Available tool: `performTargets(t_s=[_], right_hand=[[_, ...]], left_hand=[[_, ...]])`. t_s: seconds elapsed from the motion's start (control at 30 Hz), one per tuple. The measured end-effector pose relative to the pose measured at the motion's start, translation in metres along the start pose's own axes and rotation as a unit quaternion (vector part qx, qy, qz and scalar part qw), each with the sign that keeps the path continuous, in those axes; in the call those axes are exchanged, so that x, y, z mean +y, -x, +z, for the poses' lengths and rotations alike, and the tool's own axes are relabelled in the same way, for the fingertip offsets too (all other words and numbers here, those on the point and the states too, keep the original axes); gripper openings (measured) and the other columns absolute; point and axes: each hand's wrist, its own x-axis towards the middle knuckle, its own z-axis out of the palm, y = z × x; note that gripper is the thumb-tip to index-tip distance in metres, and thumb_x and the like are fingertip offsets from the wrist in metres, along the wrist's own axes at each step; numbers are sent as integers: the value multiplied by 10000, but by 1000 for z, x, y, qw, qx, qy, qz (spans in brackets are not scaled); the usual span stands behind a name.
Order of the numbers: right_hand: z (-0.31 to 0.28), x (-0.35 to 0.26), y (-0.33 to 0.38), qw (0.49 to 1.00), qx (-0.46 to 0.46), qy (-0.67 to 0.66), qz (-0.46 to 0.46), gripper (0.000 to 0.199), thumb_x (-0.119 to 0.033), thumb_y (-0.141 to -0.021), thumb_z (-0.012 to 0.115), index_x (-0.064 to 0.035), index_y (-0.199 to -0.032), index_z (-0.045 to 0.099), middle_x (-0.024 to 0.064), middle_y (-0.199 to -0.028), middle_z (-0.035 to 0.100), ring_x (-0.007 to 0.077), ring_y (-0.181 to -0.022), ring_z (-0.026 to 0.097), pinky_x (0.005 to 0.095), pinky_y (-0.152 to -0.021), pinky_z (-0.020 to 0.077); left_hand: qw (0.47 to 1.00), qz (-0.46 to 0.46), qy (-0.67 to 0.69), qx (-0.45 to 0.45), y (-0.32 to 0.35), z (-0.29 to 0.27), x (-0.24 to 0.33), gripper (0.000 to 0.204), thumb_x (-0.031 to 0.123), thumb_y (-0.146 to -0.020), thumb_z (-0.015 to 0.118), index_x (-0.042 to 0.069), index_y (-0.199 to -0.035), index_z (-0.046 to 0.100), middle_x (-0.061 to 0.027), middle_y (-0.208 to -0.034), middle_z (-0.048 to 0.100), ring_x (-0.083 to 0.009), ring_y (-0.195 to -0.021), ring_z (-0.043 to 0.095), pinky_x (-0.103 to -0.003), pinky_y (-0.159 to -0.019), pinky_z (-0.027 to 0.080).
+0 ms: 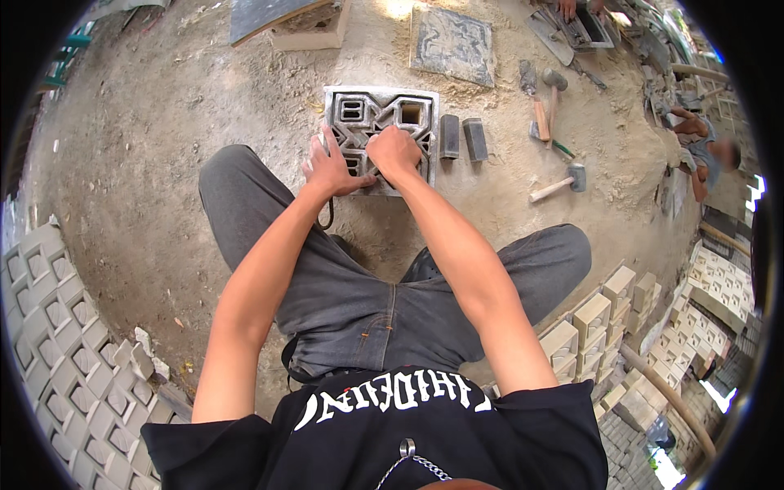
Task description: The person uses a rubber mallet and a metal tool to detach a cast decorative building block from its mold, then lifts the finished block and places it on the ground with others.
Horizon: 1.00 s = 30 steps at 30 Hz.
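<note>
A square grey mould (pixel 383 93) with a raised geometric pattern and several openings lies on the sandy ground in front of me. My left hand (pixel 329 168) rests on its left near corner, fingers spread and thumb stretched along the near side. My right hand (pixel 394 153) is closed like a fist over the right middle of the mould. Whatever its fingers hold, if anything, is hidden beneath it. One opening at the mould's far right shows brown inside. Right beside the mould stand two dark rectangular blocks (pixel 450 136), a little apart from each other.
To the right lie a trowel (pixel 539 114), a wooden-handled mallet (pixel 554 80) and a black-headed mallet (pixel 576 177). A patterned slab (pixel 452 46) lies beyond the mould. Patterned blocks (pixel 49 327) are stacked at left, more (pixel 592 318) at right. Another person (pixel 704 145) sits at far right.
</note>
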Motion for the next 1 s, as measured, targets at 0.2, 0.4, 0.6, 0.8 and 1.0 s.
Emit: performTargets(t_s=[0.2,0.4,0.6,0.8,1.0], right_hand=[[10,-2,-10,997,52,43,27,224,-209,-813,633,-22,-881,737,209,-944,716,360,-909,705,445,-751,572],[21,3,-13,994,86,58,30,268,-257,-790,671,0,-847,725,223,-893,710,377,-859,703,462,-742,570],[23,11,-19,997,49,41,39,290,-281,-778,715,3,-831,730,232,-877,707,385,-858,697,472,-764,557],[16,3,-22,999,0,-1,36,277,-270,-778,691,4,-750,726,209,-788,705,371,-800,699,463,-743,554],[26,3,-19,999,49,0,7,309,-265,-766,666,24,-665,705,226,-714,685,383,-733,693,461,-726,555]], left_hand=[[997,-20,51,-51,17,6,16,1540,691,-560,817,86,-1498,-244,-334,-1545,-157,-472,-1462,-61,-654,-1114,133],[992,-46,81,-87,18,-11,22,1523,659,-556,835,148,-1509,-237,-316,-1547,-195,-450,-1461,-145,-688,-1099,118],[991,-47,91,-87,22,-14,21,1497,619,-561,851,161,-1524,-199,-308,-1561,-160,-448,-1462,-144,-678,-1112,81],[993,-43,99,-54,18,-11,14,1466,575,-573,867,147,-1537,-151,-314,-1562,-130,-459,-1462,-124,-666,-1121,69],[992,-33,109,-50,21,-9,10,1468,576,-562,865,133,-1539,-137,-330,-1554,-136,-471,-1457,-135,-656,-1117,60]])
